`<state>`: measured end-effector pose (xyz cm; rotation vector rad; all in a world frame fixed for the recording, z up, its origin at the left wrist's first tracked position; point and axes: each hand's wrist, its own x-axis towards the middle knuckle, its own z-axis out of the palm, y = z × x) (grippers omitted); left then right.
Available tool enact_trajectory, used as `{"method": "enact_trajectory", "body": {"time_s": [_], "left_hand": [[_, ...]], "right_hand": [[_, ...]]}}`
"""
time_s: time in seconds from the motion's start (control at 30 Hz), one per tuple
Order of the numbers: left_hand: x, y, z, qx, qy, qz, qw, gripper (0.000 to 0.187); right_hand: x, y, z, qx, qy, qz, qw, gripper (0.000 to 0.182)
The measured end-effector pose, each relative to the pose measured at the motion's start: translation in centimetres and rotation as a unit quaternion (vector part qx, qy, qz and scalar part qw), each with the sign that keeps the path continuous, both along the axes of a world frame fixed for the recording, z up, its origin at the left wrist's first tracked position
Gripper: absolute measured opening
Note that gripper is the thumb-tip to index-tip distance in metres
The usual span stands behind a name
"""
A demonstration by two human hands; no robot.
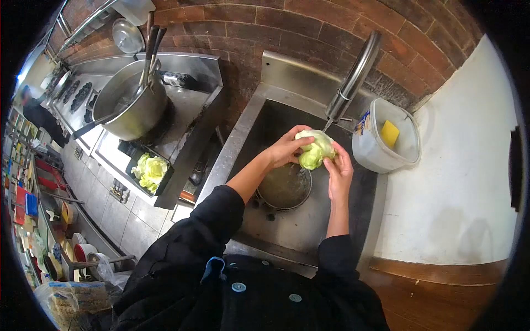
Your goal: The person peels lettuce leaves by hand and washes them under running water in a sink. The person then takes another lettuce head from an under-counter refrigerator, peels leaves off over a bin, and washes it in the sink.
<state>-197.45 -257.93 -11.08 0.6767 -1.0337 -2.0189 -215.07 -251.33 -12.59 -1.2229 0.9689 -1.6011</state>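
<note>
Between my hands is a piece of pale green lettuce (316, 150), held over the sink (243, 207) right by the faucet (353, 77). My left hand (287, 147) grips it from the left, thumb on top. From the right, my right hand (339, 170) closes on its edge with the fingertips. Below the lettuce, a round metal bowl (285, 190) with cloudy water in it sits in the sink, partly hidden by my left hand and the lettuce. More lettuce leaves (150, 172) lie in a dark tray (164, 186) to the left.
A white plastic tub (367, 146) holding a yellow sponge (390, 134) stands right of the faucet. On the stove at left is a large pot (135, 118) with long-handled utensils. Another person (41, 117) stands far left. Shelves with containers line the lower left.
</note>
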Motion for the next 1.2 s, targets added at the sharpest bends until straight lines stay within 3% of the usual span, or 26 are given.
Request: {"method": "enact_trajectory", "body": {"time_s": [0.1,0.2,0.27,0.4,0.47,0.5,0.57,0.67,0.7,0.77,0.8,0.87,1.0,1.03,1.07,1.1,1.13,1.2], "left_hand": [[0.5,0.1,-0.2,-0.059,0.007,-0.003,0.998,0.048],[0.9,0.4,-0.3,-0.009,0.046,0.005,0.999,0.048],[1.2,0.1,-0.7,0.078,0.075,-0.045,0.993,0.055],[1.0,0.0,-1.7,0.1,0.063,-0.092,0.989,0.06],[0.5,0.5,-2.1,-0.026,-0.033,-0.018,0.999,0.069],[0.4,0.5,-2.2,-0.061,-0.044,-0.003,0.997,0.07],[0.5,1.2,-0.9,-0.113,-0.071,0.02,0.991,0.069],[0.5,1.3,-0.4,-0.243,-0.138,0.067,0.958,0.066],[0.5,1.3,-0.6,-0.317,-0.176,0.088,0.928,0.064],[0.6,1.8,0.0,-0.357,-0.218,0.114,0.901,0.065],[0.6,2.0,0.4,-0.396,-0.258,0.14,0.87,0.065],[0.7,2.0,0.3,-0.38,-0.281,0.134,0.871,0.065],[1.1,2.5,0.7,-0.373,-0.325,0.109,0.862,0.061],[1.1,2.6,0.6,-0.372,-0.326,0.109,0.862,0.061],[0.9,2.7,0.6,-0.31,-0.295,0.091,0.899,0.059],[0.7,2.8,0.5,-0.246,-0.262,0.071,0.931,0.057],[0.5,2.6,0.0,-0.247,-0.261,0.072,0.931,0.057],[0.2,2.6,-1.2,-0.122,-0.205,0.081,0.968,0.057]], "right_hand": [[0.8,0.7,0.9,-0.005,-0.076,-0.051,0.996,0.039],[-0.1,0.6,0.6,0.038,-0.03,-0.027,0.998,0.039],[0.0,0.9,1.9,0.047,0.048,-0.039,0.997,0.035],[-0.9,0.5,2.6,0.021,0.113,-0.024,0.993,0.026],[-1.2,0.5,3.7,-0.015,0.306,-0.077,0.949,0.023],[-1.3,0.4,3.7,-0.015,0.306,-0.079,0.949,0.023],[-1.6,0.3,3.6,-0.071,0.495,-0.167,0.85,0.025],[-1.0,0.5,3.6,-0.053,0.522,-0.188,0.831,0.021],[-1.1,0.3,3.3,-0.052,0.522,-0.187,0.831,0.021],[-1.0,-0.2,2.6,0.067,0.36,-0.069,0.928,0.019],[-1.0,-0.3,2.4,0.066,0.36,-0.069,0.928,0.019],[-0.3,-0.1,2.8,-0.072,0.519,-0.151,0.838,0.017],[-0.5,-0.3,1.7,-0.082,0.516,-0.174,0.835,0.016],[-0.4,-0.3,1.3,0.0,0.375,-0.155,0.914,0.016],[-0.4,-0.3,0.9,0.082,0.223,-0.132,0.962,0.016],[-0.2,-0.1,0.4,0.105,0.136,-0.129,0.977,0.018],[-0.1,-0.1,0.1,0.104,0.137,-0.13,0.977,0.018],[-0.1,-0.1,-0.6,0.022,0.013,-0.248,0.968,0.017]]}}
